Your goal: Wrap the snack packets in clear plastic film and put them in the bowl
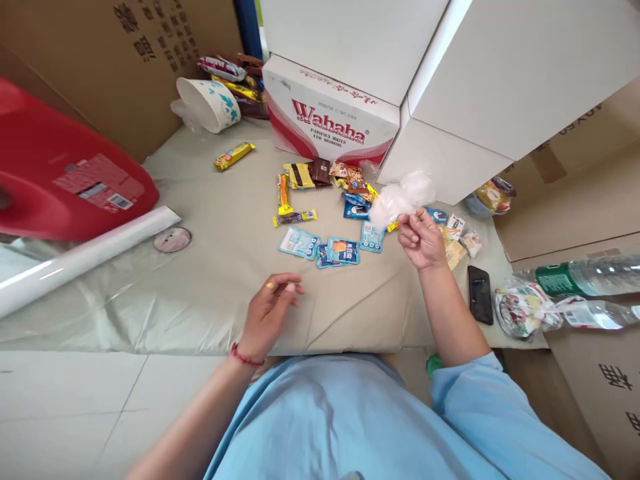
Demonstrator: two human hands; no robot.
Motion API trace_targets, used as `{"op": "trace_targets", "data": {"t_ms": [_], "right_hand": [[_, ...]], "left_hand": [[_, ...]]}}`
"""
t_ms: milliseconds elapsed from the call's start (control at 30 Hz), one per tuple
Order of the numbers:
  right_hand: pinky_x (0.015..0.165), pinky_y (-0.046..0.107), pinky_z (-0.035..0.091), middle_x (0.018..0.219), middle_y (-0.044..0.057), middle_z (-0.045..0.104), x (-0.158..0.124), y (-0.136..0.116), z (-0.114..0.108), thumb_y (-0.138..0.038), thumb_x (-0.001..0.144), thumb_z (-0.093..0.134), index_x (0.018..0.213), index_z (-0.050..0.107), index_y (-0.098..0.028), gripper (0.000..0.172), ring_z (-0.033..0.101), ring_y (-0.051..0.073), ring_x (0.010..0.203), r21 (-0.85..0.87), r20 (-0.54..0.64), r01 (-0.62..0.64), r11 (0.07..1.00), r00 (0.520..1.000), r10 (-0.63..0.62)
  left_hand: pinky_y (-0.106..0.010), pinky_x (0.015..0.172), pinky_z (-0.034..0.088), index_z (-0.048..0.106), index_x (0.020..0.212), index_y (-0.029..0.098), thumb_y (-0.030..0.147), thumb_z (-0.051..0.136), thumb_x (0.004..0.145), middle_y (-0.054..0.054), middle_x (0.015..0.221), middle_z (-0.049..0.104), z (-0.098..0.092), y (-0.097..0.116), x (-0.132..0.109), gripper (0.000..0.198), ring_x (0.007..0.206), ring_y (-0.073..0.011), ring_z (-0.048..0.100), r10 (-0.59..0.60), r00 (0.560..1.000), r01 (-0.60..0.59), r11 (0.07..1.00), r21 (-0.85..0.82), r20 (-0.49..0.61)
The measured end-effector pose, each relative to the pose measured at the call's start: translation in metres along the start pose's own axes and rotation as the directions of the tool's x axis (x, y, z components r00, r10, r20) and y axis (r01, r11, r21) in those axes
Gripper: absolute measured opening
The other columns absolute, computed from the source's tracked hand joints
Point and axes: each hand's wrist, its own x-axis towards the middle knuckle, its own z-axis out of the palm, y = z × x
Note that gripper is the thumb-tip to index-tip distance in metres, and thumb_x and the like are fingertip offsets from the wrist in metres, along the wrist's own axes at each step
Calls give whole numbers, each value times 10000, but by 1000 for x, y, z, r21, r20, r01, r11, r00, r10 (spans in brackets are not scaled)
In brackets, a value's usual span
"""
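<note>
My right hand pinches a crumpled clear plastic bag over the right part of the snack pile. Nothing is in my left hand, which hovers above the cloth with its fingers loosely apart. Just beyond it lie light-blue snack packets, some overlapping. Further back are a yellow snack bar, a purple-and-yellow bar, a yellow packet, a dark brown packet and a brown-and-red packet. Pale packets lie to the right of my right hand, and the bag hides part of the pile.
A white-and-red Wahaha carton stands at the back. A paper cup lies tipped near stacked snacks. At left are a red jug and a plastic-film roll. A phone and plastic bottles lie at right.
</note>
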Motion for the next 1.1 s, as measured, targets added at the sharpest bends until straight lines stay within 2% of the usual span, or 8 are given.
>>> {"op": "trace_targets", "data": {"t_ms": [167, 267, 367, 500, 667, 833, 933, 1100], "right_hand": [[413, 164, 189, 731, -61, 637, -17, 45, 26, -349, 738, 794, 865, 499, -258, 333, 171, 61, 453, 171, 179, -178, 969, 973, 147], [362, 156, 119, 644, -86, 580, -18, 65, 33, -357, 713, 774, 832, 499, -251, 318, 98, 52, 417, 273, 253, -243, 931, 952, 175], [334, 153, 65, 607, -89, 550, -14, 79, 33, -346, 707, 752, 799, 498, -243, 289, 62, 47, 403, 337, 274, -290, 896, 941, 201], [345, 140, 93, 623, -67, 556, -9, 86, 27, -309, 726, 739, 802, 527, -232, 238, 119, 50, 419, 365, 256, -312, 877, 940, 227], [382, 130, 230, 648, -59, 547, -9, 85, 21, -263, 758, 729, 848, 567, -238, 187, 250, 61, 444, 348, 208, -276, 896, 954, 214], [442, 134, 355, 817, -13, 635, -11, 81, 26, -208, 717, 731, 796, 563, -229, 187, 442, 76, 575, 380, 129, -190, 905, 980, 152], [384, 139, 268, 867, 0, 686, -13, 78, 25, -239, 732, 706, 803, 560, -243, 162, 379, 84, 532, 357, 130, -208, 911, 976, 172], [353, 163, 134, 913, -2, 751, -13, 75, 20, -282, 723, 673, 811, 547, -249, 157, 131, 70, 450, 354, 90, -222, 908, 975, 203]], "left_hand": [[-360, 758, 630, 612, 1150, 230, 657, 681, 867, -96, 1254, 656, 36, 12, 49, 516, 1038, -221, 712, -210, 946, 310, 812, -494, 248], [-276, 613, 583, 615, 1159, 242, 669, 747, 798, -51, 1093, 685, 48, 14, 82, 574, 862, -180, 724, -207, 889, 411, 753, -513, 409], [-185, 415, 349, 660, 1001, 183, 565, 889, 674, -20, 832, 672, 52, 10, 98, 552, 588, -114, 620, -168, 837, 429, 792, -435, 520], [-181, 428, 254, 607, 781, 167, 449, 960, 601, 59, 630, 545, 51, -1, 98, 487, 482, -35, 406, -145, 874, 369, 819, -439, 464], [-198, 480, 262, 554, 777, 192, 494, 914, 687, 89, 610, 475, 45, -7, 98, 479, 511, -48, 364, -115, 934, 274, 838, -472, 338], [-229, 722, 463, 567, 741, 182, 428, 961, 621, 24, 873, 622, 46, -4, 98, 480, 804, -107, 580, -58, 961, 188, 851, -491, 269], [-324, 900, 527, 557, 761, 179, 315, 973, 595, -42, 1204, 638, 43, 0, 93, 468, 1084, -193, 615, -7, 938, 202, 825, -528, 347], [-399, 875, 582, 504, 796, 199, 275, 952, 596, -96, 1382, 574, 40, 1, 92, 496, 1153, -251, 613, 69, 909, 186, 815, -548, 411]]}}
